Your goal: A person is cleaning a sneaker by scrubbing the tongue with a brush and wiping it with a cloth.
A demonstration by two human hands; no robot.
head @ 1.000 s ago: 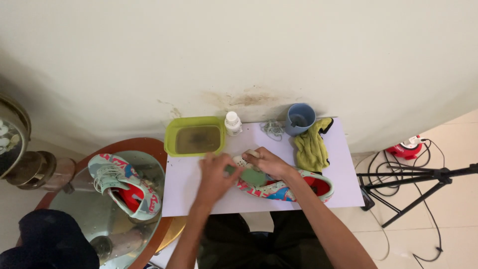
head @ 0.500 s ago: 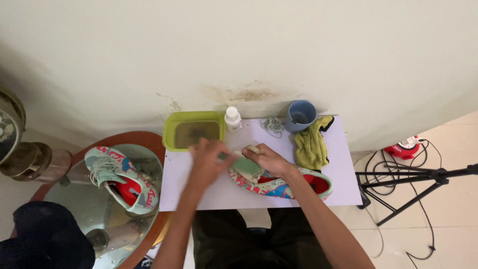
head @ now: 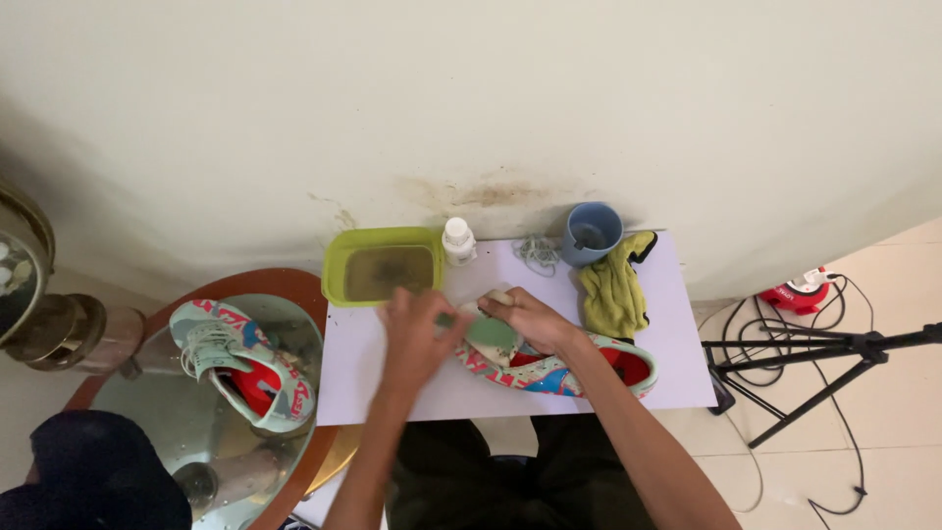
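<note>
Sneaker (head: 559, 368) on table: right hand (head: 525, 316) clasps toe; left hand (head: 417, 329) closed around brush.

left hand (head: 417, 334) motion-blurred, shoe (head: 559, 365) toe hidden under both hands, tripod (head: 834, 358) cut off at right edge

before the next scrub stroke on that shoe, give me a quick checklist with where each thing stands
1. Shoe steadied on the white table: ok, the right hand presses on its toe end.
2. Green scrubber in contact with the shoe: ok, it lies on the toe.
3. Left hand grip on the scrubber: cannot tell, the hand is blurred.
4. Green tub of murky water near the left hand: ok, just behind it.
5. Yellow cloth at hand: ok, beside the shoe.
6. White bottle upright: ok, cap on.
</note>
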